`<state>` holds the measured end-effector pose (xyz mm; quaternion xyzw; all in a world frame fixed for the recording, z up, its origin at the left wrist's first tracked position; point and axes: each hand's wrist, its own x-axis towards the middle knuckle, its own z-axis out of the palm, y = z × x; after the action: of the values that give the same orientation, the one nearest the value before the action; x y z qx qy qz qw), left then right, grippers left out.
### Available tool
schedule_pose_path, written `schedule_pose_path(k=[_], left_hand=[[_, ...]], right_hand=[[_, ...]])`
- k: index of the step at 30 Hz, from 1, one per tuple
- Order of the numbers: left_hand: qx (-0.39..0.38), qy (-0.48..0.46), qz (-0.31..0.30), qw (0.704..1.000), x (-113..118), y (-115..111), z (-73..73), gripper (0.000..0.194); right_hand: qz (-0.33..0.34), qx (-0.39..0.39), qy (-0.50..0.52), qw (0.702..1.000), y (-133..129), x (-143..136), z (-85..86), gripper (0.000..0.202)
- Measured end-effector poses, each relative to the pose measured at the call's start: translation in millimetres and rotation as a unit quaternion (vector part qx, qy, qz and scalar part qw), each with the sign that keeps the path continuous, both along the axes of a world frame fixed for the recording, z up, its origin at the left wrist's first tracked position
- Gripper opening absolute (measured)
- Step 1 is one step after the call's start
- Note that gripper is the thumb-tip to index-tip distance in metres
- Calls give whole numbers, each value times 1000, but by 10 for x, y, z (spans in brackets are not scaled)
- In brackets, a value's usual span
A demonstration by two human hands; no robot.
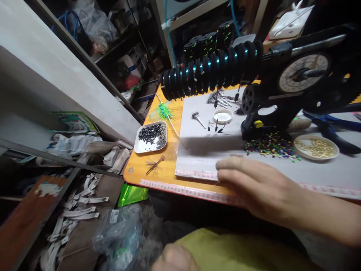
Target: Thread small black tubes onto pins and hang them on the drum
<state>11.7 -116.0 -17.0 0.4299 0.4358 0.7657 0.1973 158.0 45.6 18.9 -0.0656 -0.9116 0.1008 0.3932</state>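
My right hand [254,184] reaches in from the right over the front edge of the white board [197,160]. Its fingers stretch out to the left, close together, and I see nothing held in them; the thumb is hidden. My left hand [176,259] shows only as blurred knuckles at the bottom edge, beside an olive-green cloth [220,248]; its fingers are hidden. Nearest to my right hand lie a heap of coloured-head pins [270,146] and a round white dish [316,148] of small gold-coloured parts. Small black pieces [216,126] stand by a white round lid [222,116].
A black machine [304,75] with a ringed roller [211,69] overhangs the board. A white tray [150,137] of black pieces stands left, near a stick with green bristles [164,111]. Blue-handled pliers [324,126] lie right. Measuring tape [186,190] lines the table edge.
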Motion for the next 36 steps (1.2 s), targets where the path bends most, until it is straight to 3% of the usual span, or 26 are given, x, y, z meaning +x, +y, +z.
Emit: schedule_pose_path(k=[3, 5, 8, 10, 13, 17, 21, 26, 31, 36], left_hand=[[-19, -13, 26, 999, -55, 139, 38, 9], [-83, -42, 14, 996, -60, 251, 55, 12], [-176, -148, -102, 968, 10, 381, 45, 21], [-191, -236, -193, 933, 86, 433, 23, 20], [-213, -302, -244, 897, 183, 483, 6, 25], [-241, -278, -208, 906, 232, 518, 20, 30], [-277, -188, -116, 935, 244, 516, 2, 31], [-273, -130, -15, 953, 308, 507, -31, 38], [-234, -212, -60, 947, 354, 519, 10, 29], [-144, -302, -91, 938, 298, 509, 42, 23]], right_hand=[[16, -131, -19, 991, 31, 18, 32, 16], [29, -191, -15, 981, 21, 15, 71, 12], [30, -248, -4, 968, 5, -3, 106, 12], [29, -276, 2, 961, 6, -14, 100, 14], [19, -302, 18, 953, 23, -25, 63, 12], [13, -316, 29, 948, 53, -33, 28, 14], [36, -314, 40, 948, 63, -34, 20, 13], [6, -280, 53, 959, 21, -42, -10, 11], [20, -294, 48, 954, -4, -36, -14, 9], [35, -259, 49, 964, 30, -32, 14, 13]])
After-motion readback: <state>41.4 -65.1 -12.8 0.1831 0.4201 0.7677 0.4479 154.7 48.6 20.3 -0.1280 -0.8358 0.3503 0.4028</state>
